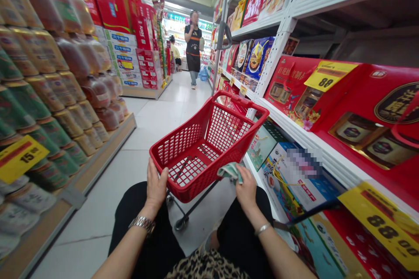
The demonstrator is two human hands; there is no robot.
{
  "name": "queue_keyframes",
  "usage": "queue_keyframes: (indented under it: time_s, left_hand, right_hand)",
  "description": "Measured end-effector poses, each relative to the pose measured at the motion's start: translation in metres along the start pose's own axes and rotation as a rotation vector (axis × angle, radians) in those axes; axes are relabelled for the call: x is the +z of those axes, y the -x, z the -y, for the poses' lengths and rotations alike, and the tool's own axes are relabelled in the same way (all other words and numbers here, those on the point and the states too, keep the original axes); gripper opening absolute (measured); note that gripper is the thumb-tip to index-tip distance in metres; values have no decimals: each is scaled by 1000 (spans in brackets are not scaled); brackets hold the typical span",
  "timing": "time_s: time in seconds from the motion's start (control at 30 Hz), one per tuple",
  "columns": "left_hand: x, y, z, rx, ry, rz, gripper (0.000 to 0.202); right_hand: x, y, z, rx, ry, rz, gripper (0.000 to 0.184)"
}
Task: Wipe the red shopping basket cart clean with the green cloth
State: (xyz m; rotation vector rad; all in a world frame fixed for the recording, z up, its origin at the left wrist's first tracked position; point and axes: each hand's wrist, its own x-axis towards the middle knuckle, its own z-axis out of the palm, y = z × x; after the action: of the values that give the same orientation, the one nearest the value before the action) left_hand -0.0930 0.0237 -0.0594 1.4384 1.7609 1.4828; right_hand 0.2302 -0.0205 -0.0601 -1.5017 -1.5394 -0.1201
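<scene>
A: Far left?
B: Stacked green-banded tins [42, 109] on a low shelf, near a yellow price tag [21, 158] marked 15. Farther along, red and white boxes [137, 59] in a stack.

A: Left hand [156, 185]?
B: Against the near rim of a red plastic shopping basket [209, 148], fingers up and slightly spread, wristwatch [142, 224] on the wrist. Whether gripping or only resting: impossible to tell.

A: Basket position?
B: Mid-frame, tilted, on a dark metal trolley frame [193, 196], just ahead of black trousers [229, 235] and leopard-print fabric [204, 266]. Nothing visible inside except the mesh floor.

A: Far middle?
B: A person in a black apron [193, 48], standing on the white tile floor [98, 231], well down the aisle.

A: Right hand [246, 189]?
B: On a green-and-white cloth [230, 172] at the basket's near rim, fingers lying over the cloth, thin bracelet [262, 228] on the wrist. Firmness of hold unclear.

A: Far right?
B: White metal shelving [314, 126] with red gift boxes [343, 104], yellow price tags [327, 76] marked 88, and a blurred carton [294, 178] low down.
</scene>
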Motion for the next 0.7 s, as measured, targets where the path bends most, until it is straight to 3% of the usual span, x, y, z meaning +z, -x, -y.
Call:
queue_keyframes:
  time_s: [0.17, 0.33, 0.5, 0.7]
  left_hand:
    - [0, 1, -4, -46, 8, -3, 89]
    - [0, 1, -3, -67, 10, 15, 90]
    - [5, 2, 0, -60, -10, -6, 86]
    - [6, 3, -1, -33, -13, -4, 85]
  right_hand:
    - [-15, -62, -49, 255, 168, -122, 60]
    - [-2, -96, -74, 451, 256, -109, 60]
    - [23, -95, -75, 438, 206, -64, 58]
    - [39, -63, -61, 418, 159, -84, 59]
